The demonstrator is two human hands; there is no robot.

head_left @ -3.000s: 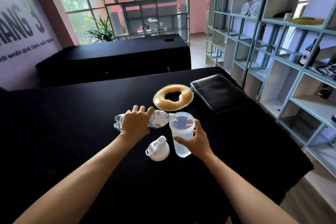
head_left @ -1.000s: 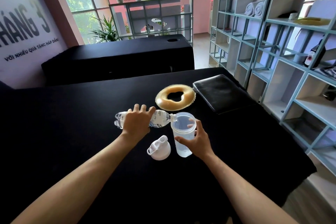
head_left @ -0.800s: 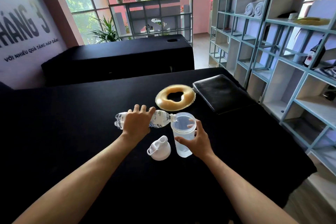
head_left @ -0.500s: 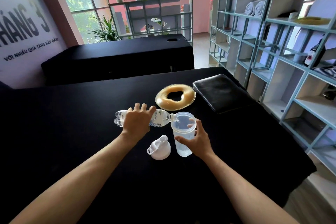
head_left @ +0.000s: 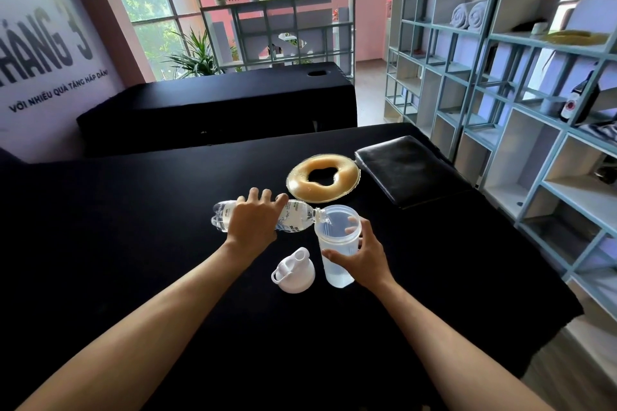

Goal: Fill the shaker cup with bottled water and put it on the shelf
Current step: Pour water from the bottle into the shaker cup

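In the middle of the frame my left hand [head_left: 251, 223] grips the water bottle [head_left: 293, 219] (it lies almost flat), its mouth over the shaker cup [head_left: 337, 245]. Just right, my right hand [head_left: 362, 255] holds the cup, fingers curled around it. The lid [head_left: 293, 272] sits lower left of the cup, on the black table [head_left: 133, 243].

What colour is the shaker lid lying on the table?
White. The shaker lid lies beside the shaker cup; the head view, the only one, shows it clearly.

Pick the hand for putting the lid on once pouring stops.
Left, probably: the left hand only has to set down the water bottle, and the lid lies nearer it. The right hand steadies the shaker cup.
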